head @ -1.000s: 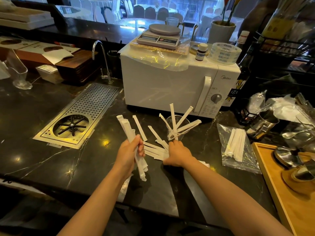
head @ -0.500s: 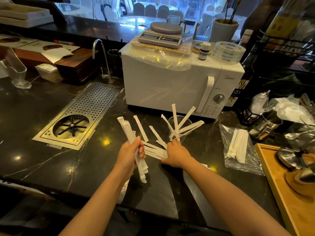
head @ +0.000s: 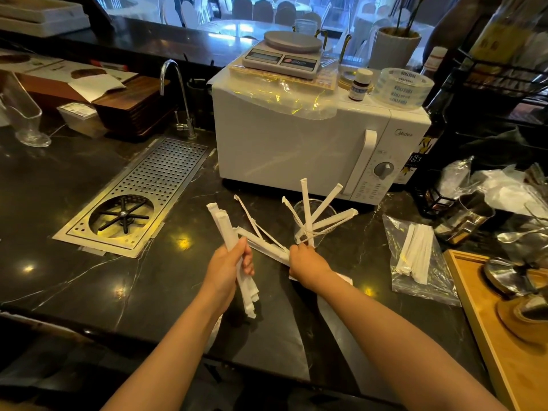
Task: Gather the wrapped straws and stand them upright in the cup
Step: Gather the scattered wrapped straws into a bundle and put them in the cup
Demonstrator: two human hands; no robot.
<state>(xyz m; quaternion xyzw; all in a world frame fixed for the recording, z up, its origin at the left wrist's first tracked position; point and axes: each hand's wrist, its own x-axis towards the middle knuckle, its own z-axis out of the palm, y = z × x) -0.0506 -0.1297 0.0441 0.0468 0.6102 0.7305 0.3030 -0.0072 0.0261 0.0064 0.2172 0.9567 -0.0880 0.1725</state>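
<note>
A clear plastic cup (head: 327,209) stands on the black counter in front of the microwave, with several white paper-wrapped straws (head: 323,203) fanned out upright in it. My left hand (head: 228,264) is closed around a bundle of wrapped straws (head: 226,225) held nearly upright, left of the cup. My right hand (head: 307,261) grips the ends of a few more wrapped straws (head: 264,241) that stretch leftward toward the bundle, just in front of the cup.
A white microwave (head: 296,143) with a scale on top stands behind the cup. A metal drain grate (head: 166,179) is set into the counter at left. A plastic bag of more straws (head: 415,250) lies right, beside a wooden tray (head: 474,307) and metal pitchers.
My right hand has lifted its straws off the counter, and they now angle toward the bundle in my left hand. The loose straws lying between the hands have been gathered up.
</note>
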